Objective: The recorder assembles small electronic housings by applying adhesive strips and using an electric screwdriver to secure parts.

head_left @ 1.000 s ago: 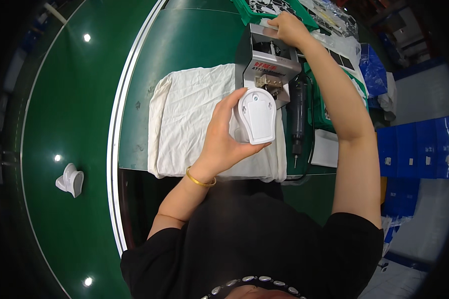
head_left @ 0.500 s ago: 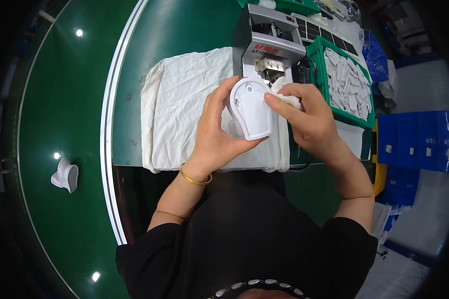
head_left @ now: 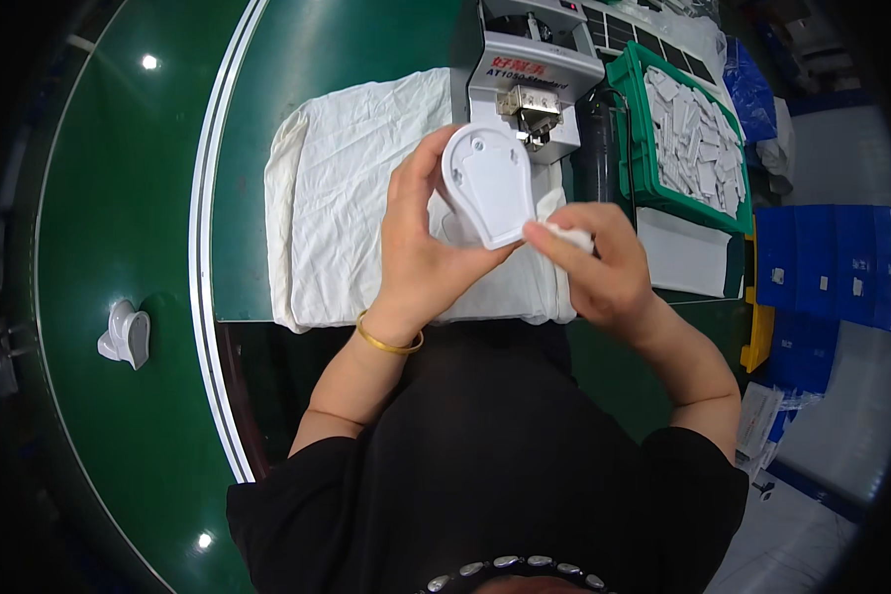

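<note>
Over the near part of the bench, my left hand (head_left: 418, 243) grips a white plastic housing (head_left: 495, 188) by its left side and lower end. The housing is rounded at the top, narrows toward the bottom, and has a recessed back with small screw holes. My right hand (head_left: 604, 262) pinches a white cloth (head_left: 567, 236), its thumb and bunched cloth touching the housing's lower right edge. Beneath both hands lies a folded white cloth pad (head_left: 351, 198). Just beyond the housing stands a grey and silver tape-dispenser-like machine (head_left: 530, 84) with a metal head.
To the right, a green crate (head_left: 643, 148) holds many small white pieces, near a dark cylinder (head_left: 592, 148) and a white sheet (head_left: 685, 252). Blue bins (head_left: 812, 262) stand farther right. Another white plastic part (head_left: 129, 335) lies on the green surface at left, beyond the bench's white edge (head_left: 203, 228).
The housing has turned, its narrow end swinging slightly right. My right hand has slid down along its right edge with the cloth. The whole view has shifted a little.
</note>
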`<move>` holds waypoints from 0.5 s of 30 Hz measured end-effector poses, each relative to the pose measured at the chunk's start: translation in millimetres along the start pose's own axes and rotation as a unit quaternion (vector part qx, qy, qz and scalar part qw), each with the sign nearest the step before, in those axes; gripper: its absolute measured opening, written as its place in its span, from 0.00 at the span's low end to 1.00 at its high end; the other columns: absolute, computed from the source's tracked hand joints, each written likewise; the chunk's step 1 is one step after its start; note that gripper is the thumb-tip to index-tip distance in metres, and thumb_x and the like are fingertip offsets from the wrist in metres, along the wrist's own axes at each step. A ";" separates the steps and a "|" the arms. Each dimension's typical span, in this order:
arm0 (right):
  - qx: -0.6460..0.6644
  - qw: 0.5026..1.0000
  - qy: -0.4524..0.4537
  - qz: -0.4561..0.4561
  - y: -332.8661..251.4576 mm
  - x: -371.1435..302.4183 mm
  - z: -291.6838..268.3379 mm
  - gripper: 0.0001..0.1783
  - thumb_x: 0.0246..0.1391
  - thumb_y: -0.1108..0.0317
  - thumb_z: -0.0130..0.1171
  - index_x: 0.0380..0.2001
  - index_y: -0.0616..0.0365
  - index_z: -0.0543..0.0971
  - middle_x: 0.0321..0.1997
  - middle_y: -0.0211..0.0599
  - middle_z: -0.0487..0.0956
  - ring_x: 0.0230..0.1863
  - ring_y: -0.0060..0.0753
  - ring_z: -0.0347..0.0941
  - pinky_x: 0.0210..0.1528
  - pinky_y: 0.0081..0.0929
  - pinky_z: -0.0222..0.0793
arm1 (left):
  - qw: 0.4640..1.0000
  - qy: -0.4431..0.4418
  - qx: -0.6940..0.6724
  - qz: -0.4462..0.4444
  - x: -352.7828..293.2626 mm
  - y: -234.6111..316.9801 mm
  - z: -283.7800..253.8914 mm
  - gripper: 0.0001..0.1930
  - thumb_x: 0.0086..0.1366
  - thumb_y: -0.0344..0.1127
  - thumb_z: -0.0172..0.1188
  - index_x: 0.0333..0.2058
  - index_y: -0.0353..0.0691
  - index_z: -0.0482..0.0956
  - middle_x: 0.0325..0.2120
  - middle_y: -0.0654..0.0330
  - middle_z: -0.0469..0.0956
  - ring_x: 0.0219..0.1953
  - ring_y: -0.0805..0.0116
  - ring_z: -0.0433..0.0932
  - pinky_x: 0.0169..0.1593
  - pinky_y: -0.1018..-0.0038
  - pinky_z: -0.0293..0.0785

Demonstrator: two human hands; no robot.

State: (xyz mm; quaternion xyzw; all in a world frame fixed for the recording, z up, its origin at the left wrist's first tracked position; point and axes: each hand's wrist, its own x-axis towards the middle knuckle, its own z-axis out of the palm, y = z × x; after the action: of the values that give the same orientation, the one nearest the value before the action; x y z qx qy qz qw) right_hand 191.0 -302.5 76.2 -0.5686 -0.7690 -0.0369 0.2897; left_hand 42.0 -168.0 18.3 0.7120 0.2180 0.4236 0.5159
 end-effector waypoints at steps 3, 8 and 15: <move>-0.037 0.997 0.051 0.043 -11.2 3.3 12.6 0.26 0.38 0.87 0.57 0.45 0.62 0.83 0.40 0.40 0.75 0.40 0.41 0.72 0.41 0.30 0.69 | 0.993 0.042 0.080 0.078 2.9 4.9 6.7 0.48 0.39 0.32 0.79 0.61 0.38 0.64 0.53 0.53 0.71 0.54 0.56 0.72 0.54 0.67 0.72; -0.059 0.995 0.066 0.043 5.1 -11.5 11.6 0.27 0.37 0.88 0.56 0.45 0.62 0.83 0.41 0.41 0.75 0.40 0.42 0.72 0.42 0.31 0.70 | 0.998 -0.002 0.058 0.020 -2.6 -2.7 2.4 0.51 0.39 0.34 0.80 0.62 0.31 0.60 0.57 0.51 0.69 0.60 0.60 0.69 0.63 0.67 0.66; -0.059 0.997 0.045 0.022 -14.9 -5.8 11.7 0.26 0.37 0.86 0.59 0.44 0.61 0.83 0.42 0.39 0.75 0.40 0.40 0.73 0.42 0.32 0.71 | 0.999 0.006 0.027 0.015 -3.4 -3.8 8.0 0.49 0.39 0.33 0.79 0.61 0.37 0.63 0.53 0.52 0.70 0.55 0.58 0.72 0.57 0.67 0.72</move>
State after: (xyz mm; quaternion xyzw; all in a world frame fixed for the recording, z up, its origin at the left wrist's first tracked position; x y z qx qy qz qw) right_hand 174.0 -308.1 67.7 -0.5993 -0.7389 -0.1015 0.2908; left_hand 47.3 -173.6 12.7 0.7264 0.2218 0.4295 0.4884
